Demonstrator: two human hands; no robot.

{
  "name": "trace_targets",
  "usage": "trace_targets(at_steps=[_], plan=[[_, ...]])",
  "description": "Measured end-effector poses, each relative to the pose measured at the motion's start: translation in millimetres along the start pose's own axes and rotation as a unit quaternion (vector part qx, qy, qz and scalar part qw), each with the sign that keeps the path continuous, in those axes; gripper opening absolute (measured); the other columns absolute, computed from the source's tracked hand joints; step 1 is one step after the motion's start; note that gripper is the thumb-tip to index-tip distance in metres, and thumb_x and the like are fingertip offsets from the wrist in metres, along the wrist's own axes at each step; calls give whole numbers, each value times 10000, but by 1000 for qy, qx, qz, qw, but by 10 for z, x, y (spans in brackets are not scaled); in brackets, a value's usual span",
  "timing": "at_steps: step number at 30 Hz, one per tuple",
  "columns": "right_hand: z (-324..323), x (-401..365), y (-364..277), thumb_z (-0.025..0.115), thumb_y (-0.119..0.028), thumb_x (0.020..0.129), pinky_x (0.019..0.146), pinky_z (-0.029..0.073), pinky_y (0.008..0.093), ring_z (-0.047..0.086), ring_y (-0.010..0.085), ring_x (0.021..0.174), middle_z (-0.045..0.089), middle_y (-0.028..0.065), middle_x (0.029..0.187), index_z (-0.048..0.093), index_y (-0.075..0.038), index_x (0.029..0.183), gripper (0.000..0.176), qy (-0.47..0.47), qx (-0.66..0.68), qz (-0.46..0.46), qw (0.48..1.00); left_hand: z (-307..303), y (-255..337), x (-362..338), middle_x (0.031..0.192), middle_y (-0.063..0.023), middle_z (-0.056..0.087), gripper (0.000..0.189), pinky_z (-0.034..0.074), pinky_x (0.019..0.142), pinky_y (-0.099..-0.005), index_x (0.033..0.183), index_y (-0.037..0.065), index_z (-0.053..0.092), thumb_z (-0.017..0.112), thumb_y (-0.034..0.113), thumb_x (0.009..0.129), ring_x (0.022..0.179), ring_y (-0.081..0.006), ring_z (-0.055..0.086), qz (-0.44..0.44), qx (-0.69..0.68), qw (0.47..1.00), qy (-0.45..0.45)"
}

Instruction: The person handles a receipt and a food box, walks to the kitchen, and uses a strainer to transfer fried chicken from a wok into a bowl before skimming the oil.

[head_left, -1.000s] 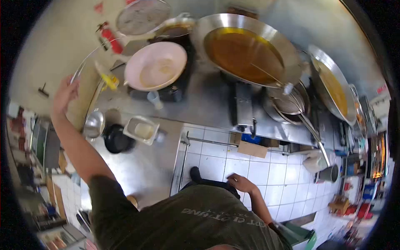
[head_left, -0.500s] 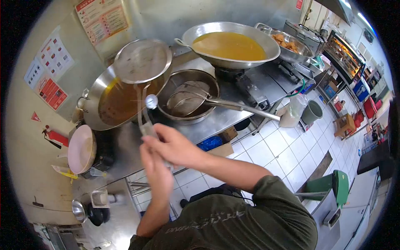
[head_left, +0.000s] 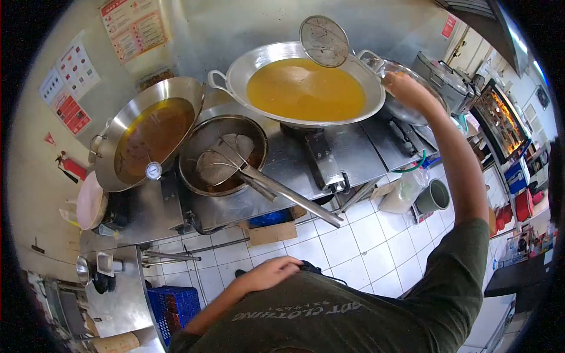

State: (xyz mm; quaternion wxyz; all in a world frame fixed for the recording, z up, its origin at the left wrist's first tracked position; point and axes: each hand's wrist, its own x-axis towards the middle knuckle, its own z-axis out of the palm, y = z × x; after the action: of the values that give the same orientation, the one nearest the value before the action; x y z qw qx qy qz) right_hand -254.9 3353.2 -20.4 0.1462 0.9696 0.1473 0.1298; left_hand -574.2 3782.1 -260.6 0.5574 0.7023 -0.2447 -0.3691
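A round mesh skimmer [head_left: 325, 41] is held over the back of a wide wok [head_left: 232, 76] of yellow oil [head_left: 306, 88]. My right hand [head_left: 406, 91] is closed near its handle end, beside the wok's right rim; the fingers are partly hidden. My left hand [head_left: 273, 273] lies against my shirt front, fingers stretched and holding nothing. Left of the wok, a dark pot [head_left: 188, 176] carries another mesh strainer [head_left: 226, 159], its long metal handle sticking out over the counter edge. A second wok [head_left: 109, 170] of brown oil leans at the left, with a dial thermometer [head_left: 153, 170] at its rim.
A metal bowl [head_left: 438, 97] stands behind my right hand. A pink-white pan [head_left: 91, 203] sits at far left. Below are a cardboard box [head_left: 271, 233], a grey bucket [head_left: 432, 197] and a blue crate [head_left: 173, 306]. A lit display case [head_left: 500, 120] stands at right.
The skimmer has moved right, from above the left wok to above the yellow-oil wok, in my right hand. My left hand has left it and dropped to my shirt. The view has shifted.
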Motion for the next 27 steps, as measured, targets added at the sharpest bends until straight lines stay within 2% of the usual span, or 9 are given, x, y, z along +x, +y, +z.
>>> trace_targets(at_steps=[7, 9, 10, 11, 16, 17, 19, 24, 27], plan=[[146, 527, 521, 454, -90, 908, 739, 533, 503, 651, 415, 886, 648, 232, 989, 555, -150, 1169, 287, -17, -33, 50, 998, 293, -2891, -881, 934, -212, 650, 276, 511, 802, -383, 1003, 6, 630, 593, 263, 909, 912, -347, 639, -212, 239, 890, 327], [231, 684, 592, 480, -109, 895, 748, 534, 483, 653, 404, 900, 659, 215, 964, 611, -97, 1054, 206, -13, -36, 44, 998, 402, -4181, -1469, 911, -193, 643, 252, 523, 707, -429, 964, 12, 621, 568, 252, 909, 789, -315, 656, -76, 402, 871, 271], [348, 807, 682, 491, -114, 889, 752, 534, 477, 653, 398, 907, 662, 210, 958, 623, -86, 1020, 187, -27, -28, 44, 998, 580, -4073, -1695, 889, -180, 641, 245, 524, 661, -439, 919, 13, 618, 549, 249, 914, 747, -287, 655, -212, -30, 923, 320], [468, 933, 763, 502, -119, 884, 756, 534, 471, 652, 392, 914, 665, 205, 952, 635, -74, 985, 173, -41, -22, 45, 998, 761, -3962, -1925, 867, -167, 639, 249, 524, 616, -450, 874, 15, 614, 530, 245, 919, 705, -259, 655, -270, -422, 716, 487], [996, 1251, 815, 583, -185, 870, 614, 548, 395, 650, 304, 693, 652, 152, 803, 648, -53, 1023, 212, -102, 13, -184, 978, 1332, -3847, -2312, 861, -141, 634, 254, 511, 568, -421, 944, 18, 590, 521, 261, 923, 682, -255, 659, -399, -417, 625, 525], [1033, 1324, 764, 587, -202, 882, 530, 534, 356, 630, 253, 582, 635, 126, 714, 636, -72, 1059, 225, -142, 18, -218, 965, 1410, -3840, -2323, 860, -135, 633, 257, 509, 558, -415, 958, 18, 585, 519, 265, 924, 677, -255, 660, -404, -419, 621, 526], [340, 970, 56, 594, -246, 892, 449, 490, 339, 584, 196, 502, 599, 86, 660, 603, -112, 1171, 310, -294, 197, 28, 935, 1518, -3853, -2254, 858, -125, 631, 266, 503, 539, -403, 986, 20, 575, 515, 271, 926, 668, -253, 662, -408, -421, 619, 522], [185, 976, -422, 574, -240, 927, 369, 413, 280, 476, 121, 410, 521, 31, 586, 555, -119, 1221, 319, -330, 243, -6, 912, 1647, -3901, -1852, 852, -98, 626, 297, 490, 491, -374, 1056, 23, 550, 505, 288, 930, 644, -250, 667, -422, -349, 642, 537], [69, 879, -607, 569, -243, 938, 355, 394, 280, 460, 116, 403, 507, 19, 571, 548, -128, 1232, 317, -340, 285, -5, 896, 1454, -4017, -1822, 884, -87, 622, 326, 491, 491, -375, 1140, 46, 504, 506, 294, 928, 647, -247, 668, -379, -202, 805, 409]])
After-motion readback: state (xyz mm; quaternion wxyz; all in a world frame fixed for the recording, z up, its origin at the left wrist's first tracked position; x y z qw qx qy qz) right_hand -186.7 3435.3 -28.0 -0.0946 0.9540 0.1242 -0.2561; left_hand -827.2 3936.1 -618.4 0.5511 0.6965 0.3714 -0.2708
